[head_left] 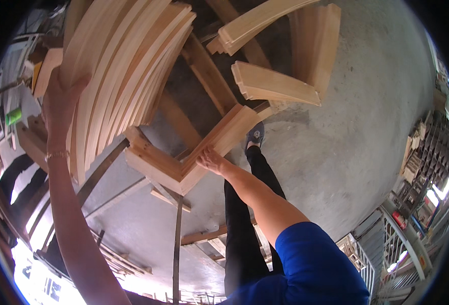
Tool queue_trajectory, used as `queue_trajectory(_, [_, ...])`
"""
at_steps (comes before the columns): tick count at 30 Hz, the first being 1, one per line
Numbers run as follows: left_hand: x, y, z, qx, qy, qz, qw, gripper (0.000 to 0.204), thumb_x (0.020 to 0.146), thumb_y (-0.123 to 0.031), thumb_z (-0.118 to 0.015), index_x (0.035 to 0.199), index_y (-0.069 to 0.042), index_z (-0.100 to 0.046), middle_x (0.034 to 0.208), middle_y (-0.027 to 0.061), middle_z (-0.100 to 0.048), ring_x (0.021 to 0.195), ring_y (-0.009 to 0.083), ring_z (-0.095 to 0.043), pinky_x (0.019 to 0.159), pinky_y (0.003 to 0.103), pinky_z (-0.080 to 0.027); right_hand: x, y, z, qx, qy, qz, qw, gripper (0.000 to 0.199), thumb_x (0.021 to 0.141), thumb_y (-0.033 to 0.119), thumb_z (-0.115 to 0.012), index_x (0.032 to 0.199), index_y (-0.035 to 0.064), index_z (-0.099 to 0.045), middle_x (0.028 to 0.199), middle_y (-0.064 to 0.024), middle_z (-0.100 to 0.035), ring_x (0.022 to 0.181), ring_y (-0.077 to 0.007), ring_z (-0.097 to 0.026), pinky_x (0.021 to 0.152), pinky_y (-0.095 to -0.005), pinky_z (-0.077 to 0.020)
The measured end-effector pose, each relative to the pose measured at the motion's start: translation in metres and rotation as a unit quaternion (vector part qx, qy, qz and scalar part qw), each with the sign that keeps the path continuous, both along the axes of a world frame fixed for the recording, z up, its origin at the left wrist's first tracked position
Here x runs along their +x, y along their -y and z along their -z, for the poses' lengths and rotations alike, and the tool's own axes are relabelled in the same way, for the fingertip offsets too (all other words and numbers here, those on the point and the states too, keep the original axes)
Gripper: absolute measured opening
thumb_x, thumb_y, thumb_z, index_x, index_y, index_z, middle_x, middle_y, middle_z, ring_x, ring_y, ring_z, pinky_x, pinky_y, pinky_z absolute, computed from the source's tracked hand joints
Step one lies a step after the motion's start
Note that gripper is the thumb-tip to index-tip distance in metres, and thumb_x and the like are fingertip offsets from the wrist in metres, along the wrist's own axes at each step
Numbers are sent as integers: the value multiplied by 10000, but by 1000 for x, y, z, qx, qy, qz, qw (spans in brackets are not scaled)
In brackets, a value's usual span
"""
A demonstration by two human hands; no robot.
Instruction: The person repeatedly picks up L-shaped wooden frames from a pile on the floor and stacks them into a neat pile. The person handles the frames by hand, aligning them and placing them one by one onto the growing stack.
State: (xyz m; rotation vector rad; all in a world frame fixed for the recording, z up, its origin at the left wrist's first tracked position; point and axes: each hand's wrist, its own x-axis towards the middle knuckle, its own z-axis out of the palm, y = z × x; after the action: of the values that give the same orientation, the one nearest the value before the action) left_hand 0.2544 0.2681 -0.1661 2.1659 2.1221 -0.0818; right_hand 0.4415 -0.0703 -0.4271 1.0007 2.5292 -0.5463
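A large fanned stack of pale wooden boards (117, 76) stands at the upper left. My left hand (62, 99) grips its left side, thumb laid over the outer board and the fingers partly hidden. In the middle, two pale wooden pieces meet in an L-shaped wooden corner (181, 175). My right hand (212, 160) is closed over the edge of its right arm, fingertips on the inner face. Farther off, two smaller bundles of thin boards (273, 84) rest beside an upright wooden panel (326, 51), apart from both hands.
Wooden beams (209, 76) form a support under the boards. Thin metal legs (177, 244) and loose wood strips (204, 236) lie below and nearer. Grey concrete floor (367, 117) extends right, toward stacked wood (415, 152) and a metal railing (402, 244). A green cylinder (13, 116) stands far left.
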Motion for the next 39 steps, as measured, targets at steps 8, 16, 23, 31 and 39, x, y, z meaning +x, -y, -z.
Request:
queue_trajectory(8, [16,-5,0,1,31,-1,1000,734,701,-520,-663,1255,-74,-486,1095,159,-629,1016,305,-612,922,427,-418,25,1,-6,-22,-9,73,997,506,756,242,-647,1209,110,-464,1168,-122,-532,1083,-286,-515,898,-469,-381])
queue_trajectory(16, [0,4,-14,-26,21,-27,999,690,701,-493,-676,1232,-90,-497,1048,152,-648,997,306,-620,914,417,-421,160,-124,-126,-25,-219,409,886,787,568,211,-818,1243,60,-443,1226,-154,-472,1177,-364,-438,961,-458,-381])
queue_trajectory(23, [14,1,-3,0,82,0,997,688,694,-497,-673,1228,-101,-497,1038,162,-648,985,313,-622,898,411,-429,410,-160,-126,48,344,61,936,938,550,357,-815,1346,102,-389,1428,-138,-339,1372,-288,-219,1148,-442,-83])
queue_trajectory(31, [14,-1,-9,-18,32,-5,999,729,678,-539,-663,1233,-97,-492,1067,163,-640,986,321,-619,887,417,-436,387,-171,-128,-19,232,-105,967,506,635,131,-718,1119,95,-573,1219,-114,-545,1275,-288,-373,1104,-388,-239])
queue_trajectory(39, [27,7,-21,10,89,11,996,700,622,-416,-734,1176,-41,-527,1051,192,-634,993,326,-610,867,405,-455,206,-49,-184,-204,-47,-9,978,251,644,143,-699,888,180,-652,802,-48,-606,878,-271,-573,773,-427,-426])
